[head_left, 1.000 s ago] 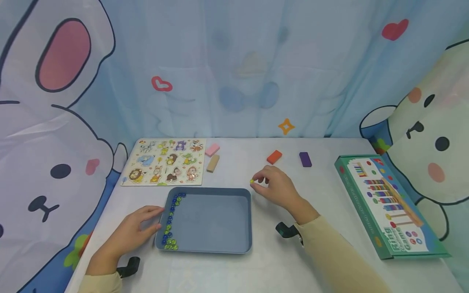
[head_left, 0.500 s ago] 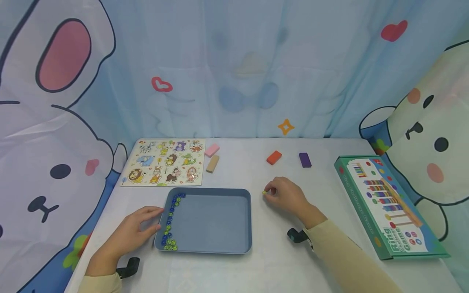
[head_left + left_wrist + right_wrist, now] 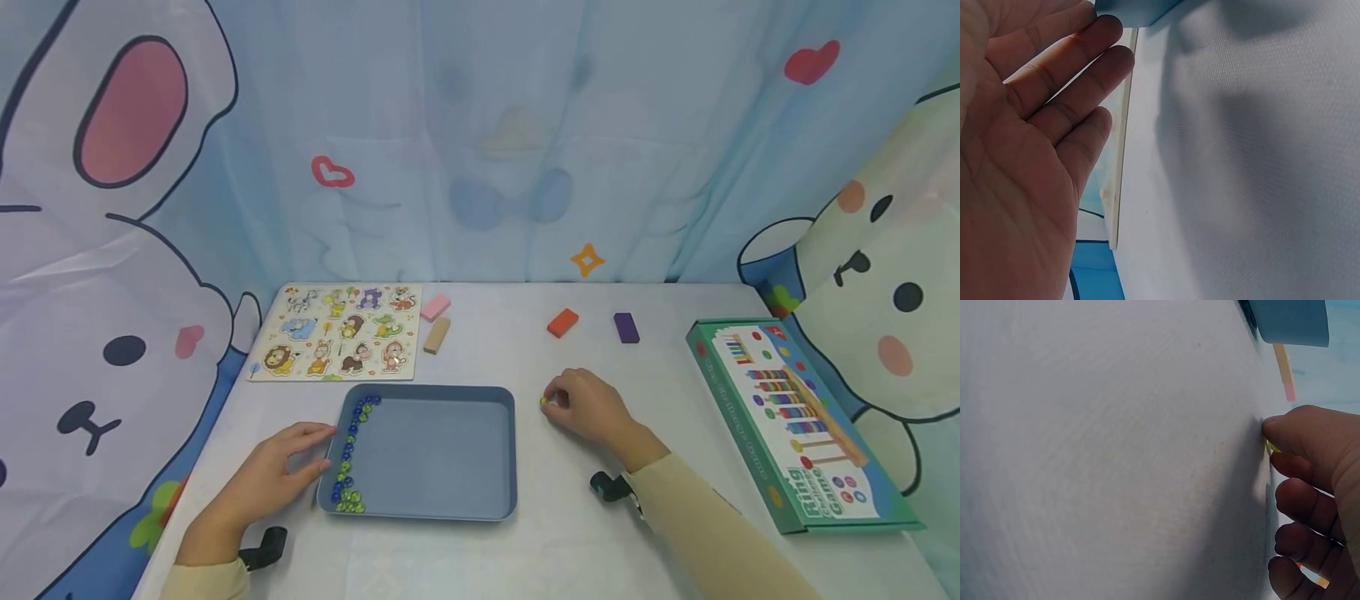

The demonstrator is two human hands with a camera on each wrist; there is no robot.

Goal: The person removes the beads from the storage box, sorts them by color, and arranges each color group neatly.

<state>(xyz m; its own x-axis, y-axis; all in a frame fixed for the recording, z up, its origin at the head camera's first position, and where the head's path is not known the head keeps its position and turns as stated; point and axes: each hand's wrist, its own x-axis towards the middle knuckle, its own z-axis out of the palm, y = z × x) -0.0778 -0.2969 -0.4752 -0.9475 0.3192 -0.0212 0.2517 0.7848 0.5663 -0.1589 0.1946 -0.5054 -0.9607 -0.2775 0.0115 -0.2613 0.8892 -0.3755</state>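
Note:
A blue-grey tray (image 3: 435, 454) lies on the white table. Along its left side runs a line of small glassy blue and yellow-green marbles (image 3: 348, 454), with several yellow-green ones bunched at the near left corner. My left hand (image 3: 270, 471) rests at the tray's left rim with its fingers loosely extended; the left wrist view shows its palm holding nothing. To the right of the tray, my right hand (image 3: 588, 408) pinches a small yellow-green marble (image 3: 1273, 447) between thumb and index finger, low at the tabletop. Fingers cover most of that marble.
An animal puzzle board (image 3: 337, 333) lies behind the tray. Beside it are a pink block (image 3: 436, 307) and a tan block (image 3: 437, 335). An orange block (image 3: 562, 322) and a purple block (image 3: 626, 327) lie farther right. A green toy box (image 3: 802, 425) occupies the right side.
My right hand has moved right and nearer, away from the tray's far right corner, still pinching the marble, and has almost stopped over the last half second. The left hand stays put.

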